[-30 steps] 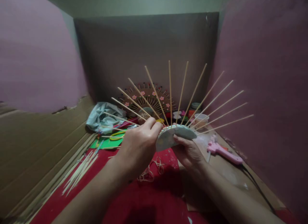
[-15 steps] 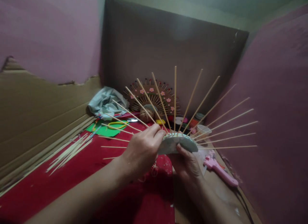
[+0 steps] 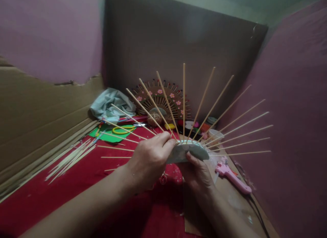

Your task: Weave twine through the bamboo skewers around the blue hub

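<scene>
I hold up a half-round grey cardboard base (image 3: 187, 151) with several thin wooden skewers (image 3: 184, 101) fanning out of its top edge. My left hand (image 3: 150, 159) is closed, its fingertips pinching the base's left upper edge among the skewers. My right hand (image 3: 198, 171) grips the base from below, thumb pressed on its front face. Both hands hover over a red cloth (image 3: 76, 187).
A finished decorated fan (image 3: 160, 101) leans against the back wall. A loose bundle of skewers (image 3: 68, 159) lies on the left. A pink glue gun (image 3: 231, 178) with its cable rests at the right. Green paper, a yellow ring, a crumpled pale cloth (image 3: 109, 106) and small jars sit behind.
The view has swung left and tilted, and the fan piece sits slightly lower and more level. Both hands keep the same grip on the base.
</scene>
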The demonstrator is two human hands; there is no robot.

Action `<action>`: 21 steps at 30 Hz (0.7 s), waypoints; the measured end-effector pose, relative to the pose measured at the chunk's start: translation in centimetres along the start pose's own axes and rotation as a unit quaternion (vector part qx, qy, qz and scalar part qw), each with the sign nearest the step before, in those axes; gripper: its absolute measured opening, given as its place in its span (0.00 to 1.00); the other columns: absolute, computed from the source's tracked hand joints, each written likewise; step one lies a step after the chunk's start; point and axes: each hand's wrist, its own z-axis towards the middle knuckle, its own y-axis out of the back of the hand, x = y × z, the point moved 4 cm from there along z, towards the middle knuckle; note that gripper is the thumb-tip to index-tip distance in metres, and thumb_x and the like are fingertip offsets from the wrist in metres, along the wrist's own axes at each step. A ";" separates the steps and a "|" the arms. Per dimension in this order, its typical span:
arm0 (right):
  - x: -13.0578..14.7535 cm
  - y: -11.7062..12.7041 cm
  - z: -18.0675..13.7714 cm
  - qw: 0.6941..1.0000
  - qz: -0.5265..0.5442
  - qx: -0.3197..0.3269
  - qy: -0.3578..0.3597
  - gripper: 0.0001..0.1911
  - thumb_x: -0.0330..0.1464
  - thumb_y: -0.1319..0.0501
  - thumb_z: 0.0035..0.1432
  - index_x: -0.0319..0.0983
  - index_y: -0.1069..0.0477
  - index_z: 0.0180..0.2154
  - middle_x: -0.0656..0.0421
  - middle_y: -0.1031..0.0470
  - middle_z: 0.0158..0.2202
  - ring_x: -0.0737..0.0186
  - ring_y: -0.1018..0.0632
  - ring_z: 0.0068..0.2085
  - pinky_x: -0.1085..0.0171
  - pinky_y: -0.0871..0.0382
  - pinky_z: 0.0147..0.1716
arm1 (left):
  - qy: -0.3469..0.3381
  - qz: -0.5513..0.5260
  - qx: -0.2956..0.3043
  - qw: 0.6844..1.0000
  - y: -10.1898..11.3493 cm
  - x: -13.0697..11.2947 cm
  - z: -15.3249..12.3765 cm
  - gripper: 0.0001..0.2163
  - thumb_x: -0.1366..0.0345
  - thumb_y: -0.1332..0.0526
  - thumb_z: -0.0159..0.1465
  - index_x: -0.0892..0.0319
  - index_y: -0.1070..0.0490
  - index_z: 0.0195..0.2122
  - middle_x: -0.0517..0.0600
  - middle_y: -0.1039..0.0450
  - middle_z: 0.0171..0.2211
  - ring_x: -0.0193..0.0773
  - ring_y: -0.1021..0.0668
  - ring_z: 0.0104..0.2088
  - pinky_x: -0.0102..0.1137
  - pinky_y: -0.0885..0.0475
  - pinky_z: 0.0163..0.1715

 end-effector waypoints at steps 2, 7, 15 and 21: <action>-0.1 0.1 0.0 1.000 -0.003 -0.009 0.000 0.10 0.26 0.35 0.45 0.39 0.26 0.34 0.61 0.22 0.36 0.63 0.24 0.39 0.59 0.34 0.48 | -0.010 -0.005 -0.005 1.000 0.0 -0.1 -0.1 0.09 0.74 0.49 0.61 0.64 0.31 0.39 0.52 0.31 0.32 0.37 0.29 0.31 0.31 0.31 0.29; -0.1 0.2 -0.2 0.999 -0.023 -0.040 -0.002 0.12 0.29 0.33 0.42 0.41 0.26 0.34 0.60 0.23 0.35 0.58 0.24 0.41 0.54 0.33 0.47 | -0.030 -0.005 -0.031 0.999 0.0 -0.2 -0.2 0.08 0.72 0.48 0.62 0.65 0.31 0.37 0.53 0.29 0.32 0.39 0.27 0.32 0.33 0.30 0.30; -0.1 -0.2 -0.3 0.998 -0.002 -0.064 -0.010 0.13 0.27 0.33 0.41 0.39 0.27 0.34 0.60 0.22 0.35 0.60 0.24 0.39 0.54 0.34 0.49 | -0.057 0.026 -0.063 0.996 -0.1 -0.5 -0.2 0.10 0.74 0.51 0.62 0.66 0.30 0.35 0.56 0.28 0.33 0.40 0.26 0.34 0.33 0.28 0.30; 0.1 0.2 0.0 0.997 0.035 -0.063 -0.005 0.14 0.25 0.33 0.42 0.40 0.26 0.35 0.62 0.22 0.35 0.65 0.24 0.37 0.57 0.35 0.51 | -0.029 0.025 -0.034 0.999 0.1 0.1 -0.3 0.09 0.72 0.50 0.63 0.64 0.30 0.37 0.54 0.28 0.32 0.37 0.26 0.32 0.31 0.28 0.29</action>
